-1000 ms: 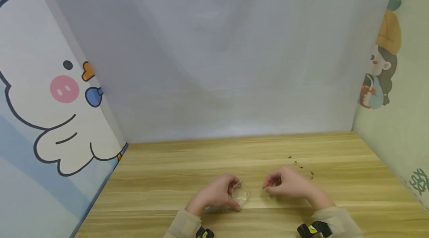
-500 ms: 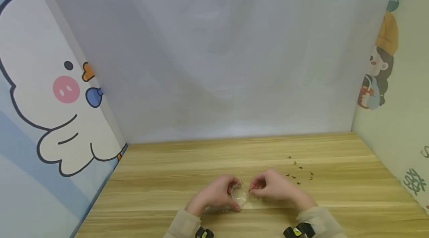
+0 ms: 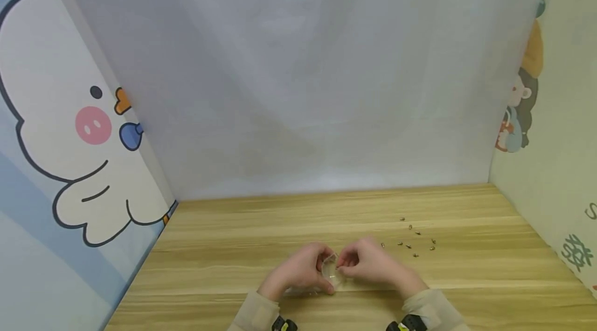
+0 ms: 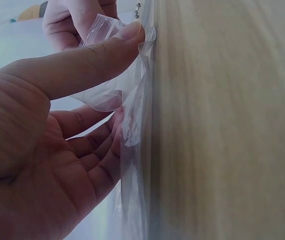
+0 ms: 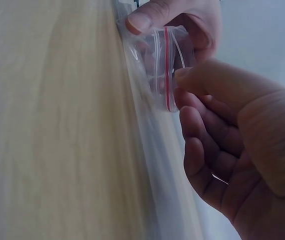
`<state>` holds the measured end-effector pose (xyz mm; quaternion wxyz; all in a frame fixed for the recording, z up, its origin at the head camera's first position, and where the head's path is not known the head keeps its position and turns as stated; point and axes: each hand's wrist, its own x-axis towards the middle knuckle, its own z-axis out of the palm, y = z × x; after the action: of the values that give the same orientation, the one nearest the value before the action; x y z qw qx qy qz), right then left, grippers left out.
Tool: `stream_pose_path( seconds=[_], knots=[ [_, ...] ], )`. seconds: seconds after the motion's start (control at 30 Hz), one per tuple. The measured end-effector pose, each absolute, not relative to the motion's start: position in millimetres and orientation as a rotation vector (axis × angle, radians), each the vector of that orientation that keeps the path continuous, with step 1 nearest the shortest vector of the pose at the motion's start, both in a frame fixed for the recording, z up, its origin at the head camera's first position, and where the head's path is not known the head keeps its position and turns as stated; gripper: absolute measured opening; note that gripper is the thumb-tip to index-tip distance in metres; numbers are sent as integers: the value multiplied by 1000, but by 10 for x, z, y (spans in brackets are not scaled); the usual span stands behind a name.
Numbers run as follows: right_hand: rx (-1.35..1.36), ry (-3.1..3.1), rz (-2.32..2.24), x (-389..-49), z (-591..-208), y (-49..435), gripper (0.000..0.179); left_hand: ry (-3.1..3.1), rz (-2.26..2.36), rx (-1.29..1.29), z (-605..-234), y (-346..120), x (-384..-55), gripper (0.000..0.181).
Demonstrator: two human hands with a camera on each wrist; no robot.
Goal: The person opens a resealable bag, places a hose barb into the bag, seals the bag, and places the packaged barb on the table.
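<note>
A clear zip-lock bag [image 3: 330, 270] lies low on the table with its mouth spread into a round opening. My left hand [image 3: 304, 270] holds it there, thumb on the near side and fingers behind. In the right wrist view the bag's red zip line [image 5: 168, 70] shows. My right hand [image 3: 373, 263] is at the bag's mouth, thumb and forefinger pinched together at the opening. A tiny dark metal piece [image 5: 173, 74] shows at those fingertips, mostly hidden. Its other fingers are loosely curled.
Several small dark metal pieces [image 3: 408, 246] lie scattered on the wooden table [image 3: 233, 238], right of the hands. A white sheet [image 3: 298, 87] hangs behind the table. Walls with cartoon pictures stand on the left and right.
My right hand has moved left from near the scattered pieces to the bag's mouth, uncovering more of them. My left hand and the bag have stayed in place.
</note>
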<state>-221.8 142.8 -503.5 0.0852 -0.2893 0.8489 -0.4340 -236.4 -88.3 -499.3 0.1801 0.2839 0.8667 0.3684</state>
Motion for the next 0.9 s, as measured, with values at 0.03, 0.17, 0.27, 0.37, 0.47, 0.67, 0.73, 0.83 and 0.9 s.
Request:
stream_pose_path(
  seconds=[0.03, 0.17, 0.27, 0.37, 0.47, 0.67, 0.73, 0.83, 0.9],
  knots=[
    [-863, 2536, -1295, -2212, -5034, 1423, 10, 2452, 1035, 804, -4994, -884, -2364, 60],
    [-871, 2551, -1301, -2199, -5031, 1404, 10, 2449, 1029, 802, -4999, -884, -2368, 60],
    [-877, 2560, -1299, -2203, -5035, 1400, 11, 2445, 1029, 794, -5000, -882, -2369, 60],
    [-875, 2563, -1292, -2210, -5039, 1402, 13, 2450, 1024, 792, -5000, -881, -2370, 61],
    [-874, 2554, -1291, -2218, -5035, 1407, 12, 2458, 1014, 797, -5005, -879, -2379, 60],
    [-870, 2537, -1289, -2248, -5029, 1428, 8, 2478, 1001, 802, -5010, -871, -2392, 61],
    [-868, 2535, -1287, -2259, -5030, 1434, 7, 2485, 997, 803, -5015, -869, -2396, 60],
    [-871, 2527, -1295, -2272, -5028, 1443, 6, 2485, 999, 805, -5018, -864, -2405, 60],
    [-868, 2518, -1303, -2281, -5029, 1448, 6, 2482, 1003, 804, -5019, -860, -2412, 60]
  ],
)
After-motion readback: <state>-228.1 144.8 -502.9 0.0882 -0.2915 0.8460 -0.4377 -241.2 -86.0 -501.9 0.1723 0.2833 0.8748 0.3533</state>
